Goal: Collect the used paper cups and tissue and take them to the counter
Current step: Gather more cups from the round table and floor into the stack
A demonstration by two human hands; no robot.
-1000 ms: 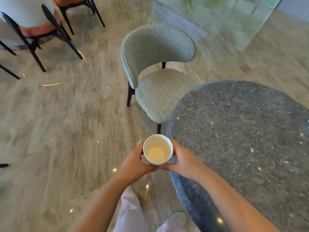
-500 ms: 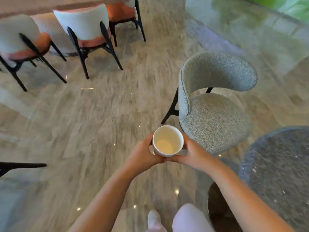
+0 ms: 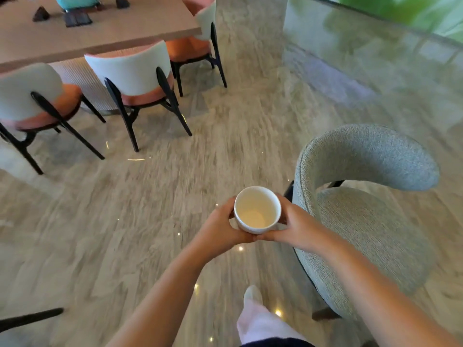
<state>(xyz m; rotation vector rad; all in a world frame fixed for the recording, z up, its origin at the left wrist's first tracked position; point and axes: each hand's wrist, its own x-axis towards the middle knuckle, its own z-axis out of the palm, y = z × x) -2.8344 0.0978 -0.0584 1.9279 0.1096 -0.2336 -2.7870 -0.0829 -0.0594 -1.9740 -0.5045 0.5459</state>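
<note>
A white paper cup (image 3: 257,209) is held upright in front of me, over the floor, and its inside looks empty with a pale yellowish bottom. My left hand (image 3: 220,230) grips its left side and my right hand (image 3: 295,225) grips its right side, with the fingers meeting under the cup. Whether more cups or tissue are stacked beneath it is hidden by my hands.
A grey upholstered chair (image 3: 363,196) stands close on my right. Ahead to the left, white-and-orange chairs (image 3: 135,78) with black legs sit at a long wooden table (image 3: 105,33). Pale marble floor (image 3: 175,196) stretches between them. A glass wall (image 3: 375,58) runs at the upper right.
The view has swung left, away from the dark round table, which has left the frame. The wooden table and its chairs have come into view. Both hands still hold the cup.
</note>
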